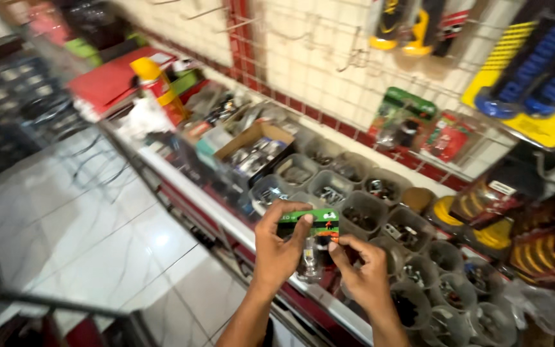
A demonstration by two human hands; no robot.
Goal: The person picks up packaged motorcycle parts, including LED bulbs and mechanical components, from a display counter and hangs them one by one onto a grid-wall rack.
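**Two hands on a small blister pack above a counter of parts tubs**

A person's left hand and right hand hold up a small blister pack with a green card top, just above the edge of a shop counter. The left hand is closed around the pack's left side, thumb across the green card and fingers behind it, which keeps the front turned toward the camera. The right hand pinches the lower right corner between thumb and fingertips, steadying the clear bubble; what lies inside it is too blurred to tell beyond a pale, shiny part.

Below and behind the pack, the counter carries rows of small grey plastic tubs, each holding loose dark or metallic pieces, set side by side so every tub stays open to view from above. An open cardboard box of shiny parts stands at the far end of the rows, with a red and yellow spray can upright farther along.

The wall behind is pale tile with a red band, fronted by a wire grid whose hooks hang carded goods: a green-backed pack and a yellow card of blue handlebar grips. The floor to the left is glossy white tile.
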